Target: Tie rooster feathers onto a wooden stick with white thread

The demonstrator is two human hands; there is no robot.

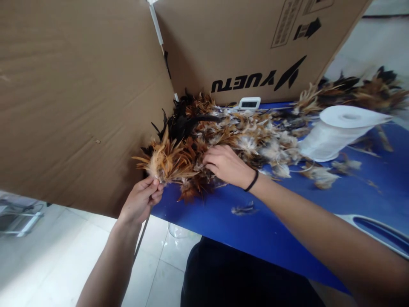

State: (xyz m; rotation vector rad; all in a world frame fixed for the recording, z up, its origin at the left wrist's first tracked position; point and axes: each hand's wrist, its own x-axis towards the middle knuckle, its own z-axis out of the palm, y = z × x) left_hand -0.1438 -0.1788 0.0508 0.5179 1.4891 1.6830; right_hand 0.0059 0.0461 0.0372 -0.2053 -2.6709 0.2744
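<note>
Orange-brown feathers form a bunch [162, 160], pinched at its base by my left hand [143, 197] near the table's left edge. A thin dark stem or cord hangs below that hand. My right hand [225, 164], with a black band at the wrist, reaches into the feather pile [246, 132]; its fingers are bent together among brown feathers, and what they hold is hidden. Brown, white and black feathers make up the pile, the black ones [183, 123] lying at its left end.
Cardboard panels [249, 42] stand behind and left of the blue table [287, 221]. A small white display device [249, 103] sits behind the pile. On the right are a white roll [335, 134], more feathers [380, 94] and a white handle-like loop [358, 219].
</note>
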